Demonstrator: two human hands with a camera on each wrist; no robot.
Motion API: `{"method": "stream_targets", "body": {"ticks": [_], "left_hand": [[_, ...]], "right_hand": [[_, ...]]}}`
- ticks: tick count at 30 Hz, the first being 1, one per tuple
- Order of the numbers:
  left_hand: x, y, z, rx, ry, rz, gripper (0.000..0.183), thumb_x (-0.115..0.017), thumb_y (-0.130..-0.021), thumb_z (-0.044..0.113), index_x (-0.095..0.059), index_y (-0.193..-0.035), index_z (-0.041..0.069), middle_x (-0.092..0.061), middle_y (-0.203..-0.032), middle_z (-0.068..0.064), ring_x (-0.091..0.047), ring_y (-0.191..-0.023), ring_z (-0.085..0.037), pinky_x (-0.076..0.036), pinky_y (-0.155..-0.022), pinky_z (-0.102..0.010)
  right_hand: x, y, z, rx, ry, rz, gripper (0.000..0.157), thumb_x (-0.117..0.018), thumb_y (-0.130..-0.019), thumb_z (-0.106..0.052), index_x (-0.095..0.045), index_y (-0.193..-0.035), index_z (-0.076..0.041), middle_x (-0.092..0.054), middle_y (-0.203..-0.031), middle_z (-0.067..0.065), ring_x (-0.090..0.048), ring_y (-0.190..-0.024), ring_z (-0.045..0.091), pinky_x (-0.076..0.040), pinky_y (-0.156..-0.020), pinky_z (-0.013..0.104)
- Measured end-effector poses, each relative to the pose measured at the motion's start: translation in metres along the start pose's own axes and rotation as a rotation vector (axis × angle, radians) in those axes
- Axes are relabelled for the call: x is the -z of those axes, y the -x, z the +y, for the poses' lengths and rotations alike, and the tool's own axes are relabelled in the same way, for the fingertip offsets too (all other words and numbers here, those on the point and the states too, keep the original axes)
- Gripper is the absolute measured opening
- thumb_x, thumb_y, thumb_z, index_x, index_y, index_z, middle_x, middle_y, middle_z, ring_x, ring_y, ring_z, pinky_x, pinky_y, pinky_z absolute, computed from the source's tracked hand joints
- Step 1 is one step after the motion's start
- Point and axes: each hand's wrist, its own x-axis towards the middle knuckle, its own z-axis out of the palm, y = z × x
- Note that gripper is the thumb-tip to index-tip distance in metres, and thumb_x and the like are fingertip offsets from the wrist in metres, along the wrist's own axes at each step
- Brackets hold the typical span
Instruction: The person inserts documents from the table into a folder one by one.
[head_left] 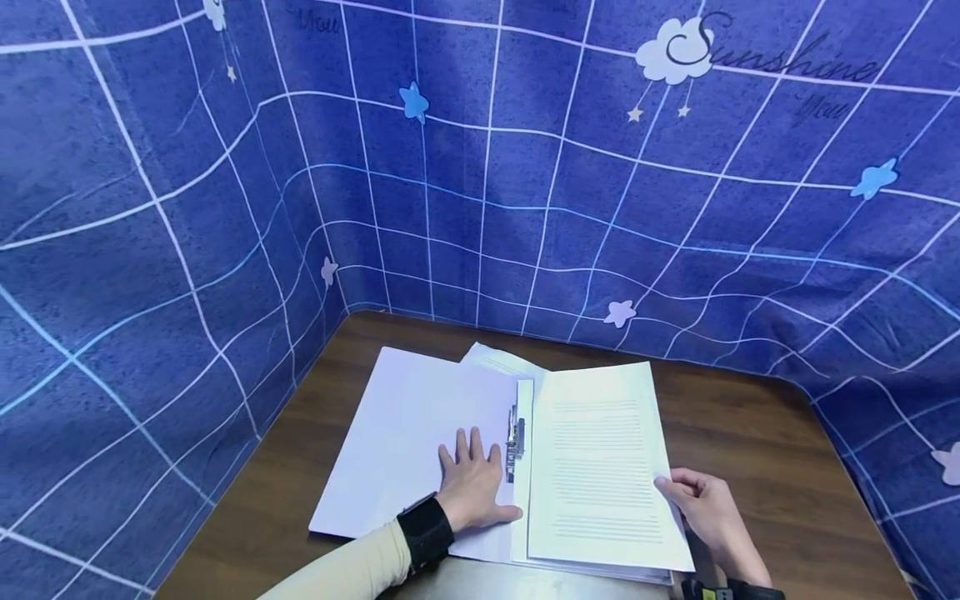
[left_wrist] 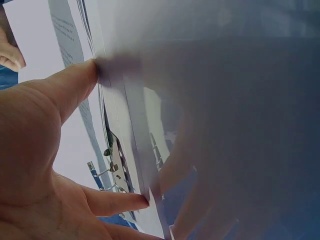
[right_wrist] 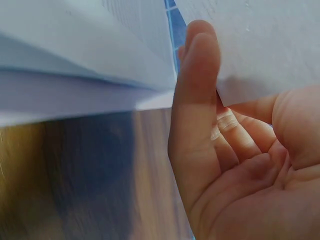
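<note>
A white file folder lies spread on the table, its glossy inner cover on the left. Along its spine runs a metal clip, also seen side-on in the left wrist view. My left hand rests on the inner cover with fingers spread, thumb reaching to the spine below the clip. Printed sheets lie on the folder's right side. At their right edge my right hand pinches paper between thumb and fingers. In the right wrist view the held paper stands apart from the pages at left.
Behind the folder's top edge a paper corner sticks out. The brown wooden table extends on both sides. A blue curtain with white lines and stars hangs along the back and left. A pale shiny surface shows at the front edge.
</note>
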Motion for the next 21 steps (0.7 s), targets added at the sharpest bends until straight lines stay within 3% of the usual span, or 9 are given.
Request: {"method": "stream_targets", "body": {"ticks": [11, 21], "left_hand": [[-0.006, 0.002, -0.004, -0.009, 0.01, 0.039, 0.108, -0.081, -0.068, 0.072, -0.055, -0.144, 0.0, -0.037, -0.152, -0.04, -0.032, -0.14, -0.061, -0.029, -0.103, -0.081], [-0.008, 0.003, -0.006, -0.013, 0.015, 0.05, 0.105, -0.081, -0.07, 0.07, -0.055, -0.145, 0.0, -0.037, -0.152, -0.039, -0.032, -0.141, -0.061, -0.03, -0.103, -0.08]], "right_hand": [[-0.023, -0.002, 0.0, -0.003, -0.032, -0.02, 0.025, -0.071, -0.097, -0.017, -0.073, -0.111, 0.003, -0.065, -0.073, 0.001, -0.057, -0.063, 0.014, -0.044, -0.053, 0.026], [-0.037, -0.006, 0.005, 0.005, 0.093, 0.005, 0.022, -0.07, -0.096, -0.016, -0.073, -0.107, 0.003, -0.064, -0.08, 0.001, -0.056, -0.075, 0.017, -0.044, -0.059, 0.026]]}}
